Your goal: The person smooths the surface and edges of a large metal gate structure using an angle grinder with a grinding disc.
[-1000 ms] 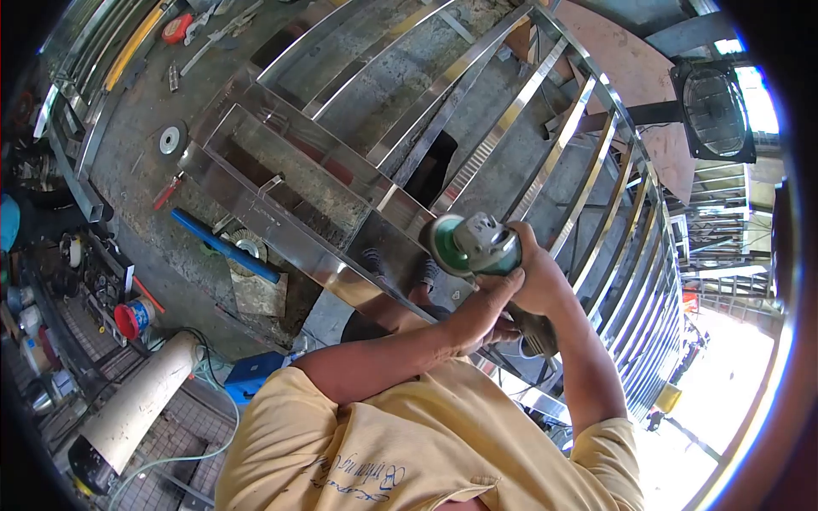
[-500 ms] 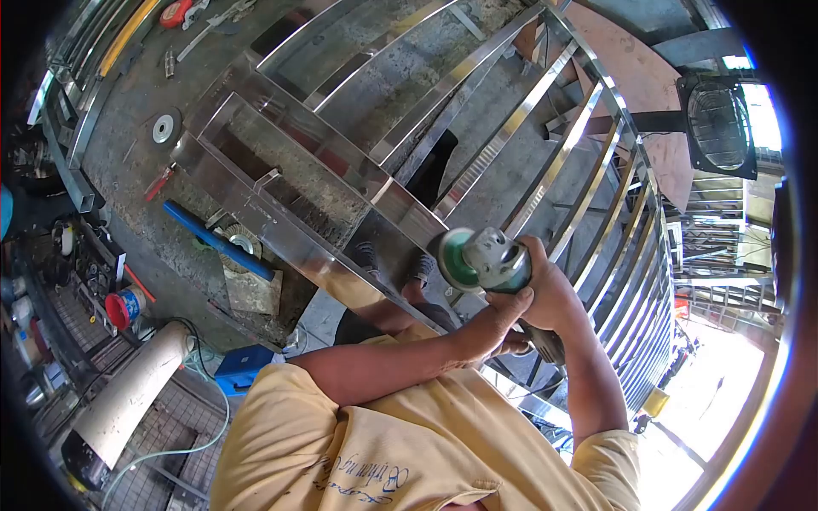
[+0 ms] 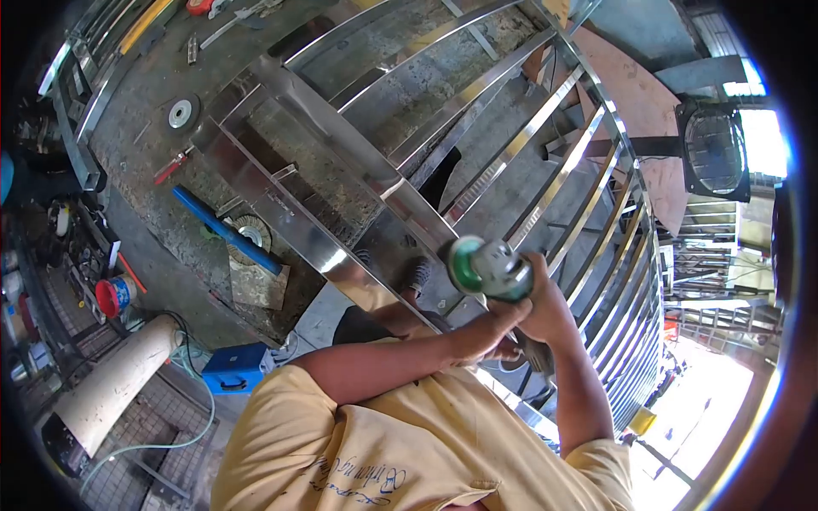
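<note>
An angle grinder with a green-faced disc is gripped in both my hands over a shiny metal frame. My right hand is closed around the grinder just behind its head. Crossing in front of my body, my left hand is closed on the grinder's body, lower down and beside the right hand. The disc is blurred and overlaps the near end of a flat polished rail in this view. Part of the grinder's body is hidden by the hands.
Long curved bars fan out to the right. On the floor at left lie a loose disc, a red-handled tool and a blue bar. A blue case stands beside a hose; a fan stands at far right.
The whole view has shifted slightly. The grinder's head has moved a little right and down, and the disc is tilted more edge-on. Both hands keep their grip.
</note>
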Available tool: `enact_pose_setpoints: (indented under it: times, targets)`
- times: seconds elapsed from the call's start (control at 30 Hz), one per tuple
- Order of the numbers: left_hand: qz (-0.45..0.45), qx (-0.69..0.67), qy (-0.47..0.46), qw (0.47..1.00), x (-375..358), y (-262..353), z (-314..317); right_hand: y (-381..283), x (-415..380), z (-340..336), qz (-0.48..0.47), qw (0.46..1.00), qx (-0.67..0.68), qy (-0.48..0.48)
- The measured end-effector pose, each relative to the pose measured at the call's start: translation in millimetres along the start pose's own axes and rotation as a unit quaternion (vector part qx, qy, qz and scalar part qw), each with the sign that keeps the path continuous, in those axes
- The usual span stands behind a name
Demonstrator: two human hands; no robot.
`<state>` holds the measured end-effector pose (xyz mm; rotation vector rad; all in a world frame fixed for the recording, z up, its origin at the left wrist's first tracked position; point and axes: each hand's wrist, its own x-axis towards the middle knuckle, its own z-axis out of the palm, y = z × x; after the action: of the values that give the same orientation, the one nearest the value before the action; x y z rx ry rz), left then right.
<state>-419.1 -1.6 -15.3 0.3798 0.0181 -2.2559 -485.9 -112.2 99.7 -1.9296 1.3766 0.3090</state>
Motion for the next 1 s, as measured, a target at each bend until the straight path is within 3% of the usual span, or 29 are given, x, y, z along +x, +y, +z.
enact_pose_setpoints:
  times: [0.1, 0.2, 0.23, 0.4, 0.47, 0.6, 0.67, 0.77, 0.87, 1.0]
  targets:
    - [-0.106, 0.055, 0.007, 0.993, 12.9, -18.4, 7.3, 17.5, -26.1, 0.5, 0.035, 0.999, 0.010, 0.023]
    - [-0.089, 0.067, -0.013, 0.994, 12.3, -12.8, -1.0, 4.9, -22.1, 4.5, 0.038, 0.998, 0.015, 0.039]
    - [-0.033, 0.066, 0.023, 0.997, 9.2, -6.7, -0.4, 4.0, -13.4, 8.2, 0.027, 0.998, 0.013, 0.047]
    - [0.091, 0.039, 0.073, 0.992, -12.9, 55.9, -21.8, -52.5, 38.8, 4.7, -0.038, 0.999, -0.023, 0.028]
    - [0.127, 0.043, 0.138, 0.981, -34.3, 87.5, -12.1, -76.5, 62.4, 4.4, -0.069, 0.997, -0.035, 0.015]
    - [0.188, 0.074, 0.141, 0.969, -47.2, 132.7, -25.1, -119.6, 103.9, -2.2, -0.132, 0.986, -0.102, 0.002]
    - [0.224, 0.069, 0.151, 0.960, -47.0, 148.2, -21.9, -145.3, 105.5, -13.3, -0.116, 0.984, -0.135, -0.006]
    - [0.216, 0.055, 0.074, 0.972, -37.2, 165.1, -25.2, -145.2, 114.7, -13.3, -0.142, 0.974, -0.162, 0.067]
    - [0.203, 0.045, 0.077, 0.975, -16.4, 178.6, -26.9, -139.6, 127.5, -8.9, -0.078, 0.975, -0.178, 0.112]
    - [0.215, 0.026, 0.072, 0.974, -12.5, 173.1, -35.8, -134.1, 130.8, -2.1, -0.068, 0.975, -0.190, 0.090]
